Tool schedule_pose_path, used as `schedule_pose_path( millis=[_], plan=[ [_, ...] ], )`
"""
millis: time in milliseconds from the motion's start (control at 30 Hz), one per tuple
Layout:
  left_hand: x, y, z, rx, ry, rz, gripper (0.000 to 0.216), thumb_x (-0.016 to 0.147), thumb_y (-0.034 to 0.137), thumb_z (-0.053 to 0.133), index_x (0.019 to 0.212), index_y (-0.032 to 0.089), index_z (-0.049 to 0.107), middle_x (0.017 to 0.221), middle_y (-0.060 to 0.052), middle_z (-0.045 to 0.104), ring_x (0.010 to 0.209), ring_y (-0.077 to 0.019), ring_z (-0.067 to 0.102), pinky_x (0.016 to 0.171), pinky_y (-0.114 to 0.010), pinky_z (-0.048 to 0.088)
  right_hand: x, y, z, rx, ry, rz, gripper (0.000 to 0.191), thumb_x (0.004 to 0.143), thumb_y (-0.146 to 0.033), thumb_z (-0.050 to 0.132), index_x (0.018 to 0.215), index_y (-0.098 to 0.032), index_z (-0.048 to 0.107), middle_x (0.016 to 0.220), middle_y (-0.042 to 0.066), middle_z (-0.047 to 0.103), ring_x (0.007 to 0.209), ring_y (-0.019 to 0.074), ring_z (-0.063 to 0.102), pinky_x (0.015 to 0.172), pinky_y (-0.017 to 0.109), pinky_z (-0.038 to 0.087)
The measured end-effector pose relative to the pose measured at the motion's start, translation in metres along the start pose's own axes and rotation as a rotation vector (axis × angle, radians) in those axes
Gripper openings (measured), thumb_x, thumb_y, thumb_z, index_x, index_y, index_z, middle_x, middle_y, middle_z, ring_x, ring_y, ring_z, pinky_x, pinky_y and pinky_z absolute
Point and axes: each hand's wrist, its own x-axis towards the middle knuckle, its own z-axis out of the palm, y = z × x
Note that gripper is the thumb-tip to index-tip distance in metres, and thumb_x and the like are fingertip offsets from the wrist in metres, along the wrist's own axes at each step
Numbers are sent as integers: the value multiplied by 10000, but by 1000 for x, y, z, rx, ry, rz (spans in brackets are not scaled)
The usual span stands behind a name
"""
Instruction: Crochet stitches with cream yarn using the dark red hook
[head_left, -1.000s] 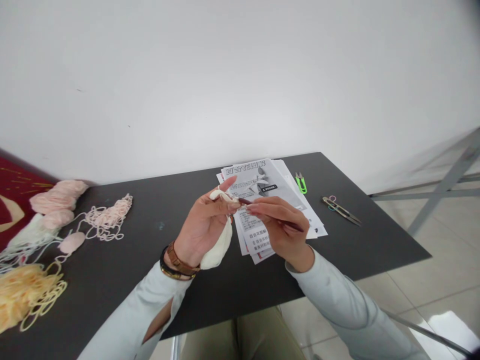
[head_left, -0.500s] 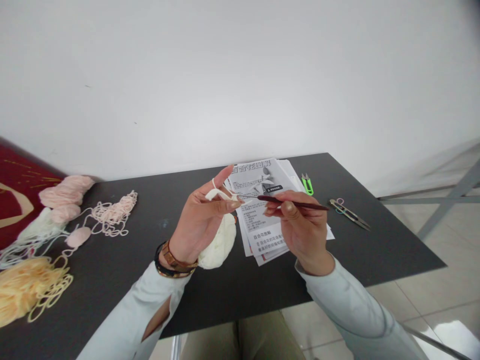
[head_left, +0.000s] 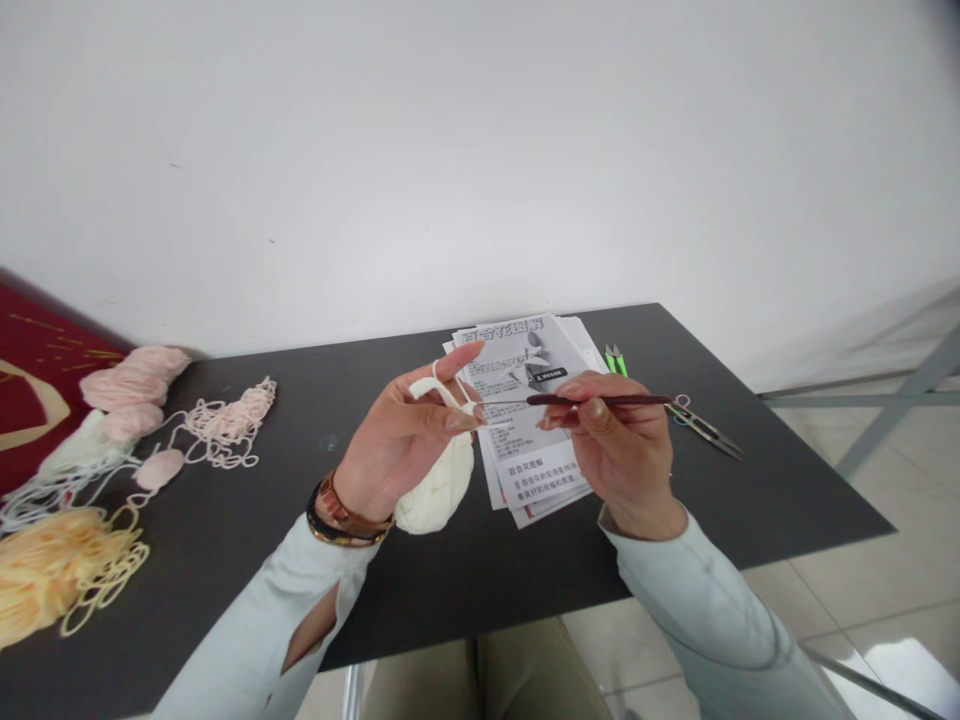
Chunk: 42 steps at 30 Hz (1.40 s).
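Your left hand (head_left: 405, 440) was raised above the matte black table (head_left: 420, 580), its fingers curled narrowly around a soft, fuzzy ball of cream yarn (head_left: 439, 485) that hung under your palm. A thin strand looped over your lifted index finger, and your thumb and middle finger pinched the strand near its end.

Your right hand (head_left: 619, 450) pinched a slim, dark reddish crochet hook (head_left: 592, 400), held level, its fine metal tip pointing at your left fingertips. Whether the tip caught the strand was too small to tell.

Behind your hands lay a fanned stack of printed paper sheets (head_left: 525, 400), partly covered by both hands. Green-handled thread snips (head_left: 615, 360) peeked out just past your right hand, and slim metal scissors (head_left: 705, 425) lay partly hidden behind the hook's end.

At the far left sat loose tangles of pink yarn (head_left: 225, 425), fluffy pink skeins (head_left: 135, 375), and a yellow yarn heap (head_left: 52, 575) cut off by the edge.
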Motion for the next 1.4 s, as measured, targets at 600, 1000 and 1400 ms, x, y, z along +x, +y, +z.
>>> schedule_pose_path(
  millis=[600,1000,1400],
  plan=[
    [0,-26,5,196,146,117,466,659,111,835,1088,279,770,807,-18,779,738,-159,689,755,-313,530,1,13,12,204,171,394,210,728,-356,822,852,-205,745,668,-23,738,583,81,689,586,170,625],
    [-1,-18,6,303,82,-40,157,777,290,767,874,175,813,891,-83,772,802,-175,642,805,-325,478,0,16,12,32,147,224,179,822,-393,718,825,-215,699,626,-47,629,529,79,583,456,183,567],
    [-1,-24,12,217,195,2,340,689,210,828,1025,250,791,654,14,705,576,-79,501,609,-234,417,-3,21,12,-2,35,202,79,788,-275,768,842,-244,720,747,-52,657,543,63,611,484,178,577]
  ],
)
